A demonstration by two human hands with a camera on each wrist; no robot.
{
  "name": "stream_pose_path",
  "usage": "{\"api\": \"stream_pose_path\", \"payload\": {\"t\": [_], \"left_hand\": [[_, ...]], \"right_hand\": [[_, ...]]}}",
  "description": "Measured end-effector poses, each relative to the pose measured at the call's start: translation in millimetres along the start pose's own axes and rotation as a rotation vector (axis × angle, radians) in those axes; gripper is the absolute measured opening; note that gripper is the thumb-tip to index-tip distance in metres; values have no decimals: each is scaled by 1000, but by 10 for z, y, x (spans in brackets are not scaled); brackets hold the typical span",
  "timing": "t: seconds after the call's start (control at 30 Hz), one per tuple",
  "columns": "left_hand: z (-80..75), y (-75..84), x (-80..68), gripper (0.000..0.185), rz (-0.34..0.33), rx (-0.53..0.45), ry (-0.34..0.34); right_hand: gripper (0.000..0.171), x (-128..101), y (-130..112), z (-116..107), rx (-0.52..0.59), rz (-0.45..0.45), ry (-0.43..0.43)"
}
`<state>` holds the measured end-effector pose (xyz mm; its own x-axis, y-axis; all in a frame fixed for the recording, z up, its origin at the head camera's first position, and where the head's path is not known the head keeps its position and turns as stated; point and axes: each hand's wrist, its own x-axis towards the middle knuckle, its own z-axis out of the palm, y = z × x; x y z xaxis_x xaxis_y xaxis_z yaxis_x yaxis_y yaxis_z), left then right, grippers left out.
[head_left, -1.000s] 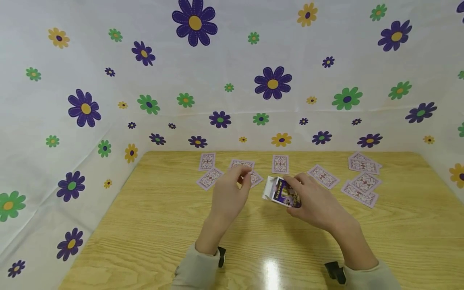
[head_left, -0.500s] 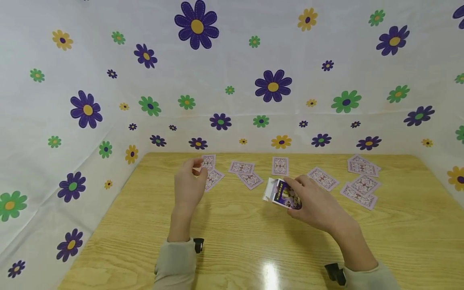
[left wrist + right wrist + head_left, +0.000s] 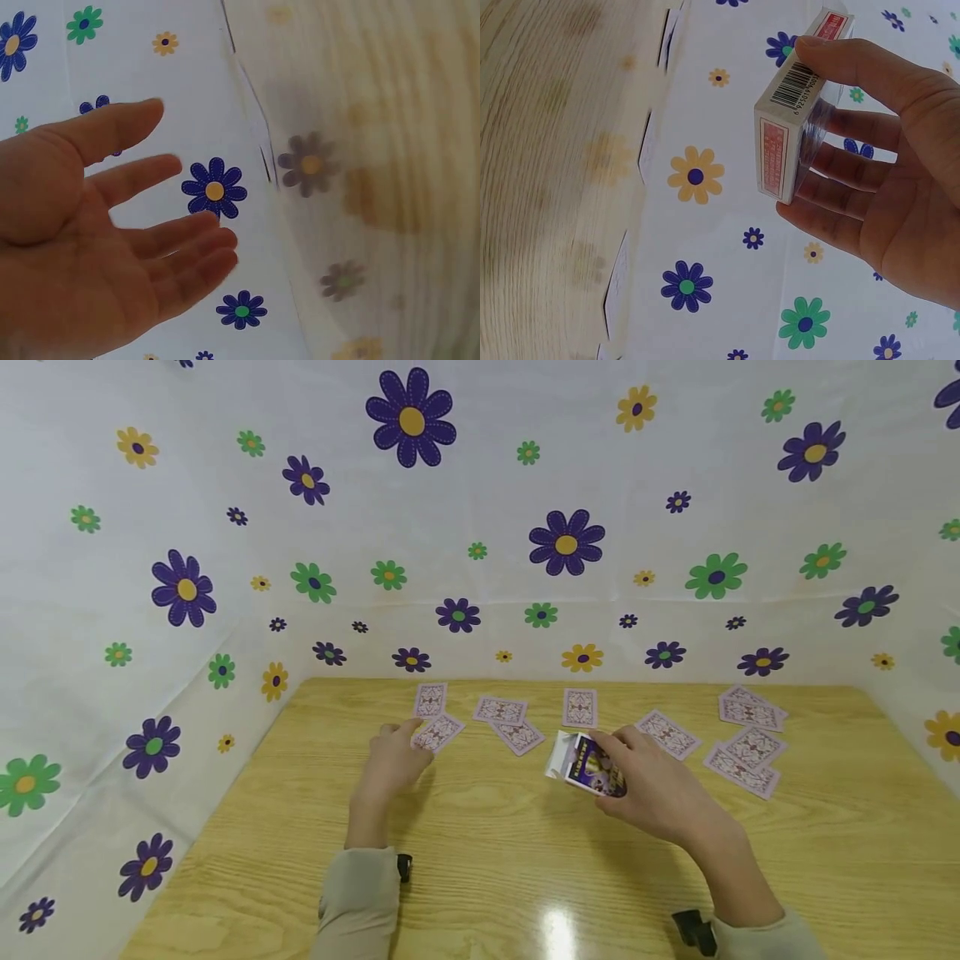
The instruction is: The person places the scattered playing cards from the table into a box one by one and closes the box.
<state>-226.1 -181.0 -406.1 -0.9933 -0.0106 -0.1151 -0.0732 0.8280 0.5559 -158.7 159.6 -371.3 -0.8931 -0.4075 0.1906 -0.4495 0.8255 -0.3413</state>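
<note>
Left hand (image 3: 390, 760) sits on the worktop (image 3: 487, 852), fingers relaxed and spread, grip empty, fingertips at the near edge of a face-down card (image 3: 438, 732); actual contact is hard to make out. Right hand (image 3: 652, 781) has a closed grip around the card box (image 3: 588, 762), mid-worktop with its flap end open; its fingers hide the box's right end. More face-down cards (image 3: 746, 735) lie scattered to the right.

Card box (image 3: 588, 762) right of scattered cards (image 3: 510, 725)
</note>
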Motion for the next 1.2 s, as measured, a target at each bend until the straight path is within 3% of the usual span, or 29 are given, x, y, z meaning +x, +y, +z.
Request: {"api": "stream_pose_path", "payload": {"t": [0.17,0.3,0.4,0.53,0.7,0.87,1.07,1.2], "left_hand": [[71,-9,15,61,2,160,-119],[84,-5,-42,43,34,229,-180],[74,18,-83,24,79,275,-191],[67,46,-87,11,85,274,-190],[64,68,-80,11,57,272,-185],[66,59,-90,15,80,327,-184],[78,40,-94,8,103,301,-196],[95,35,-102,13,114,330,-191]], "right_hand": [[73,4,-2,-14,4,-5,-5],[74,-1,-3,-17,3,-4,-8],[74,-8,4,-8,2,-5,-5],[75,-16,16,10,-7,-8,3],[75,-23,27,23,-14,-14,13],[75,-28,32,21,-19,-18,14],[75,-27,34,10,-19,-20,13],[74,-28,40,11,-13,-16,10]]}}
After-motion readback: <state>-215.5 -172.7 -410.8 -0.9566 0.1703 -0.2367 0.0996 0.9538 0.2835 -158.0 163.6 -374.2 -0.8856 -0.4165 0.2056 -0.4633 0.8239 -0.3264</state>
